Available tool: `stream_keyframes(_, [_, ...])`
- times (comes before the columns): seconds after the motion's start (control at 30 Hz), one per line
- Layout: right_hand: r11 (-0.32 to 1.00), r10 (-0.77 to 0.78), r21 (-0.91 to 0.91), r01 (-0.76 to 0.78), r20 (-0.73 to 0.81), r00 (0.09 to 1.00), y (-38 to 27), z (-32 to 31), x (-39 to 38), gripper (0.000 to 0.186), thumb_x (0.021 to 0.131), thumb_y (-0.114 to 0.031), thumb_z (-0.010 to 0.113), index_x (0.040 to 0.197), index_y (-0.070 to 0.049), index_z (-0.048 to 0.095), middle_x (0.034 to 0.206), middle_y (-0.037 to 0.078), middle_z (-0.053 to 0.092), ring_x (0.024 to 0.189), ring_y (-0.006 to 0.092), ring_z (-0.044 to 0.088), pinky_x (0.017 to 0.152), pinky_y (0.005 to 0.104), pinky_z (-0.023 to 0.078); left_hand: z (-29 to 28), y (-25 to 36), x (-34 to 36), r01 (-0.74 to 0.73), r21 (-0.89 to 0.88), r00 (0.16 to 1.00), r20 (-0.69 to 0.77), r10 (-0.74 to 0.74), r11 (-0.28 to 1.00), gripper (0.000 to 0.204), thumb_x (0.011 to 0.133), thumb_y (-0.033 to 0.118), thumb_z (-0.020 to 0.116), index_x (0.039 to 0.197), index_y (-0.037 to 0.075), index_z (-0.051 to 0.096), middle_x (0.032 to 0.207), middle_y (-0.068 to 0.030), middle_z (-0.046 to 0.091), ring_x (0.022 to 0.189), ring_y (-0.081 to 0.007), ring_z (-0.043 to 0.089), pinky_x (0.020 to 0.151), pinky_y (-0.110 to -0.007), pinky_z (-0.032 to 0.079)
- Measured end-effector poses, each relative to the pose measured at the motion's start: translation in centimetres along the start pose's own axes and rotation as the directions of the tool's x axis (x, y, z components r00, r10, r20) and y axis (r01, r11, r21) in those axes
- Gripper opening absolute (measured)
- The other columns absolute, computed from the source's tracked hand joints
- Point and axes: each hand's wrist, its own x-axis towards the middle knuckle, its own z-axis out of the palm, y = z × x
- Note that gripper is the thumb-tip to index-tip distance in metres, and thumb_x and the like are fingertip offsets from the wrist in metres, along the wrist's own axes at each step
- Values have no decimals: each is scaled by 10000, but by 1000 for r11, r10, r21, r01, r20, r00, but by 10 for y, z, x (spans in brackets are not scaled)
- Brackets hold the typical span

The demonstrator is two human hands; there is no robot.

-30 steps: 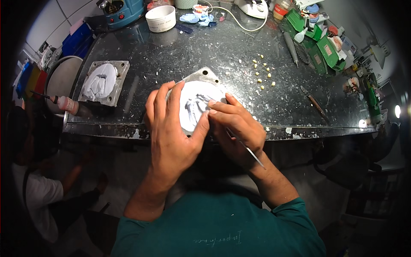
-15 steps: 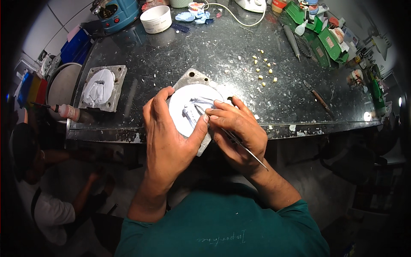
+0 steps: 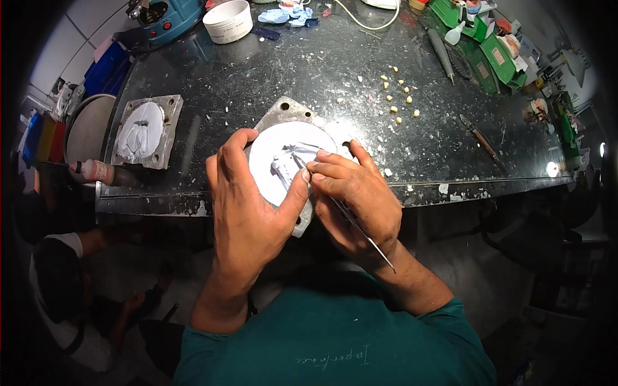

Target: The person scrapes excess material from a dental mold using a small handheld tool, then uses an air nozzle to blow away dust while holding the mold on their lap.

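My left hand [image 3: 248,202] grips the left side of a grey metal dental flask half [image 3: 281,113], thumb laid over its white plaster [image 3: 262,151]. An arch-shaped groove with raised ridges is cut in the middle of the plaster. Pinched in my right hand [image 3: 364,199] is a thin metal carving tool [image 3: 362,233]. Its tip rests at the groove, close to my left thumb, and its handle slants down toward my right wrist. The right fingers also lie against the flask's right side, partly hiding it.
Another plaster-filled flask half [image 3: 168,132] lies at the left, near a pinkish bottle [image 3: 96,171]. Several yellowish teeth [image 3: 394,110] are scattered right of centre. A wooden-handled knife [image 3: 484,144], a handpiece [image 3: 440,53] and green bins [image 3: 502,61] sit at the right. Another person [image 3: 61,283] is at lower left.
The tool's rear end has swung slightly down and left, while its tip stays at the groove. The flask has shifted a little left in view. The other person has leaned forward.
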Motion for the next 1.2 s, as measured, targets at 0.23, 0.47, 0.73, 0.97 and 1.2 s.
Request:
stream_keyframes(0.23, [1000, 3, -21, -3, 5, 1000, 0, 1, 1, 225, 878, 66, 787, 1073, -35, 740, 1157, 141, 811, 1201, 310, 768, 1196, 614, 441, -1, -2, -1, -11, 16, 1000, 1, 11, 1000, 785, 862, 266, 866, 1465, 1, 437, 1372, -221, 569, 1242, -413, 487, 1049, -563, 457])
stream_keyframes(0.47, [992, 44, 122, -44, 0, 999, 6, 0, -4, 271, 861, 33, 814, 1109, -49, 741, 1159, 97, 800, 1222, 288, 749, 1215, 603, 426, 1, -5, -1, -36, 31, 999, -12, 36, 999, 815, 831, 259, 878, 1463, 3, 432, 1372, -225, 563, 1242, -421, 483, 1056, -574, 446])
stream_keyframes(0.73, [997, 30, 74, -30, 0, 1000, 2, 3, -3, 274, 859, 24, 818, 1110, -55, 743, 1165, 95, 793, 1217, 287, 749, 1231, 614, 404, 0, -3, -1, -24, 14, 1000, -10, 24, 1000, 802, 831, 230, 866, 1467, 5, 432, 1384, -227, 562, 1232, -415, 487, 1065, -568, 441])
stream_keyframes(0.97, [1000, -5, 31, 4, 8, 1000, 0, 4, -3, 284, 865, 26, 809, 1128, -48, 731, 1167, 99, 788, 1224, 282, 747, 1245, 624, 382, 0, -5, -2, -38, 28, 999, -12, 38, 999, 795, 838, 228, 862, 1469, 5, 434, 1394, -213, 574, 1236, -412, 490, 1085, -558, 432])
stream_keyframes(1.2, [1000, -17, 13, 17, 8, 1000, 1, 6, -5, 279, 869, 31, 806, 1127, -46, 729, 1185, 108, 788, 1224, 281, 751, 1243, 611, 388, 1, -5, -2, -44, 48, 999, -17, 45, 998, 793, 843, 243, 862, 1468, 8, 435, 1392, -217, 569, 1246, -420, 491, 1087, -566, 430])
